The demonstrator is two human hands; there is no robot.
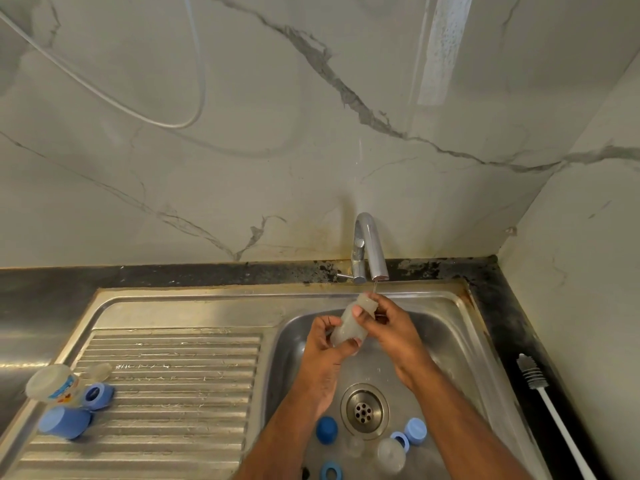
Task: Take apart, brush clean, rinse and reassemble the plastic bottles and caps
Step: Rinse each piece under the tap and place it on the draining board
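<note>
Head view: sink (194, 303), worktop (52, 282), marble wall.
Bottle (349, 327): clear plastic, tilted, over the basin, neck just under the tap (369, 251); thin stream barely visible.
Left hand (323, 348): grip clamped round the bottle's base.
Right hand (384, 323): fingers curled round its upper body, hiding the middle.
Basin floor: blue caps (326, 430), rings, clear pieces; some cut off by the lower edge.
Drainboard, left: second bottle (55, 384), blue parts, blurred.
Brush (550, 410): lying right of the sink, handle end cropped.
</note>
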